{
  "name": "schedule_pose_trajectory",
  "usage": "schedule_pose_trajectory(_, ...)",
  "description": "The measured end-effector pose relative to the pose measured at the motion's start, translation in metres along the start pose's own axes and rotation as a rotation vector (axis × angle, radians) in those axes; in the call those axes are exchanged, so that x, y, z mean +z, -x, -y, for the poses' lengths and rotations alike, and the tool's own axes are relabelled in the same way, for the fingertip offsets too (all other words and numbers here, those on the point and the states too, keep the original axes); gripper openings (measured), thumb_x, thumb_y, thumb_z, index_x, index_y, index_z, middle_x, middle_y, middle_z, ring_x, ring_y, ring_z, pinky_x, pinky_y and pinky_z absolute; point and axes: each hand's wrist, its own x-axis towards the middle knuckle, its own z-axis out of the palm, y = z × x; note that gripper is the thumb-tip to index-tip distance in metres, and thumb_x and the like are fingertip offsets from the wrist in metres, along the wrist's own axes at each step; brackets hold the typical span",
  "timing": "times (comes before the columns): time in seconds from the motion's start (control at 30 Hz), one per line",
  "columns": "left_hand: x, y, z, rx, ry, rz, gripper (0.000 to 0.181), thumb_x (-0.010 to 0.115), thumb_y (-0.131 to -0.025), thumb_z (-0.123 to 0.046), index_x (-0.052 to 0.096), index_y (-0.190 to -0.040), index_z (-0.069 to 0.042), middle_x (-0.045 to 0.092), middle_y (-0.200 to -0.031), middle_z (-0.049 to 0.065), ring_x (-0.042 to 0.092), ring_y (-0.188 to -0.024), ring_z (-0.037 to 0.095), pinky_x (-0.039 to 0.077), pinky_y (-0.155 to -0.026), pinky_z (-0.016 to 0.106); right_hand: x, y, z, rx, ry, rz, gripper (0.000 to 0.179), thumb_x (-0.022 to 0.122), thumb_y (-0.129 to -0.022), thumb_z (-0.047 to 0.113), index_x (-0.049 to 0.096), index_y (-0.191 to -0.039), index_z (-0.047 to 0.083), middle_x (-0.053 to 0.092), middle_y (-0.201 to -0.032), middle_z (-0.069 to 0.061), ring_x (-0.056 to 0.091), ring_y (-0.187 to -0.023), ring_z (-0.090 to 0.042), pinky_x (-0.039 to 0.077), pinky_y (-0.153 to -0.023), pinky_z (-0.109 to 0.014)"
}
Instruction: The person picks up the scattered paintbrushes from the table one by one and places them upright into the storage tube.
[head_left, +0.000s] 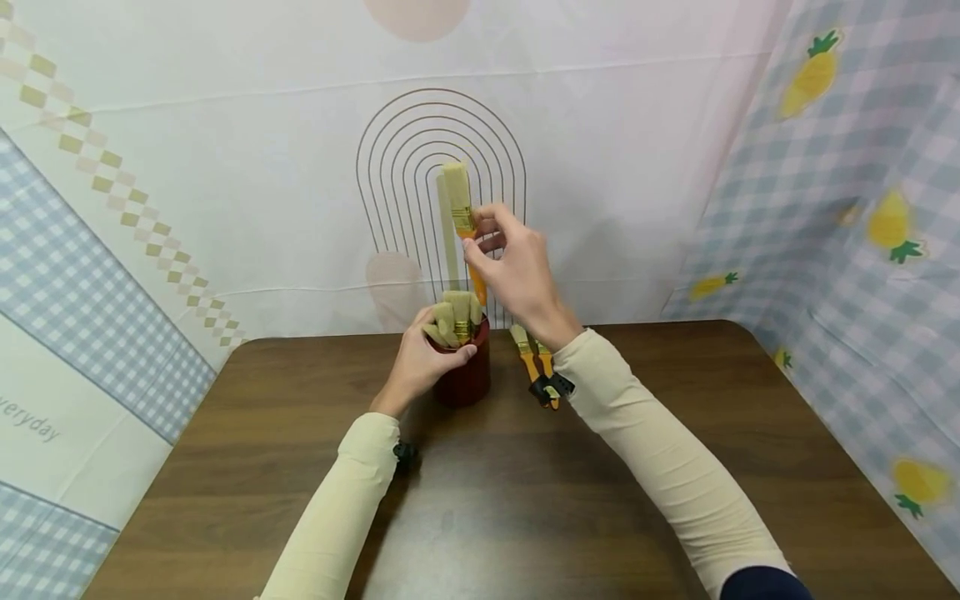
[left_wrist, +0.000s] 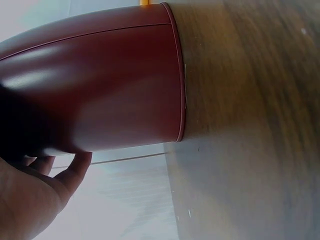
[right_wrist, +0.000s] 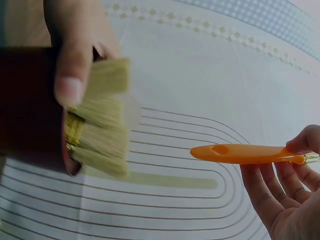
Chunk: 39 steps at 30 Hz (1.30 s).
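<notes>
Orange-handled brush (head_left: 463, 218) pinched by right fingers (right_wrist: 257, 187), left fingers (left_wrist: 76, 171) clasping red cup (head_left: 465, 383), brushes (head_left: 461, 308) inside partly hidden

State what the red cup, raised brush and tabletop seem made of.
Red cup: probably leather or imitation, glossy, visibly seamed. Raised brush: handle likely plastic, smooth and orange, slightly shiny; bristles pale, fine fibres, natural or synthetic unclear. Tabletop: wood or printed laminate, brown grain, soft sheen.

Grey lettering (head_left: 28, 419) on left backdrop cloth (head_left: 90, 442): "veryday", start cut by picture edge
</notes>
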Motion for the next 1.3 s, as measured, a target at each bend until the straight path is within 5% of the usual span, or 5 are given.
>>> schedule_pose_trajectory(0.27, 0.003, 0.002, 0.001, 0.001, -0.006, -0.001, 0.065, 0.093, -0.078, -0.027, 0.067, -0.136, -0.013, 0.06, -0.137, 0.002, 0.06, -0.119, 0.021, 0.05, -0.104, 0.043, 0.019, 0.018, -0.021, 0.049, -0.03, 0.06, 0.026, 0.069, -0.098, 0.001, 0.061, -0.123, -0.002, 0.071, -0.11, -0.017, 0.074, -0.096, -0.029, 0.063, -0.076, -0.037)
schedule_pose_trajectory(0.7, 0.001, -0.002, 0.0, 0.052, -0.01, -0.019, 0.064, 0.091, -0.076, -0.016, 0.068, -0.135, -0.01, 0.063, -0.134, 0.005, 0.06, -0.12, 0.02, 0.048, -0.105, 0.041, 0.039, 0.051, -0.053, 0.052, 0.123, 0.186, 0.019, 0.07, -0.097, 0.0, 0.06, -0.113, 0.001, 0.069, -0.104, -0.014, 0.072, -0.094, -0.025, 0.061, -0.08, -0.033)
schedule_pose_trajectory(1.03, 0.0, 0.0, 0.0, 0.027, -0.026, -0.015, 0.063, 0.088, -0.077, -0.016, 0.067, -0.135, -0.011, 0.062, -0.134, 0.006, 0.058, -0.12, 0.02, 0.047, -0.105, 0.039, 0.039, 0.068, -0.062, -0.066, 0.385, 0.293, 0.039, 0.07, -0.102, 0.01, 0.058, -0.139, 0.008, 0.074, -0.112, -0.011, 0.071, -0.094, -0.023, 0.06, -0.077, -0.037)
schedule_pose_trajectory(1.17, 0.0, 0.001, 0.0, 0.024, -0.019, -0.017, 0.057, 0.089, -0.076, -0.015, 0.069, -0.13, -0.01, 0.063, -0.131, 0.005, 0.059, -0.118, 0.019, 0.048, -0.102, 0.037, 0.038, 0.072, -0.063, -0.086, 0.481, 0.318, 0.025, 0.07, -0.103, 0.012, 0.063, -0.127, 0.009, 0.074, -0.108, -0.009, 0.066, -0.094, -0.025, 0.058, -0.077, -0.041)
schedule_pose_trajectory(1.3, -0.001, 0.0, 0.0, 0.032, -0.008, -0.018, 0.057, 0.089, -0.076, -0.014, 0.07, -0.129, -0.007, 0.062, -0.133, 0.005, 0.059, -0.116, 0.02, 0.048, -0.101, 0.036, 0.038, 0.068, -0.059, -0.009, 0.517, 0.34, 0.013, 0.073, -0.101, 0.012, 0.068, -0.113, 0.009, 0.073, -0.103, -0.005, 0.063, -0.092, -0.024, 0.056, -0.078, -0.04)
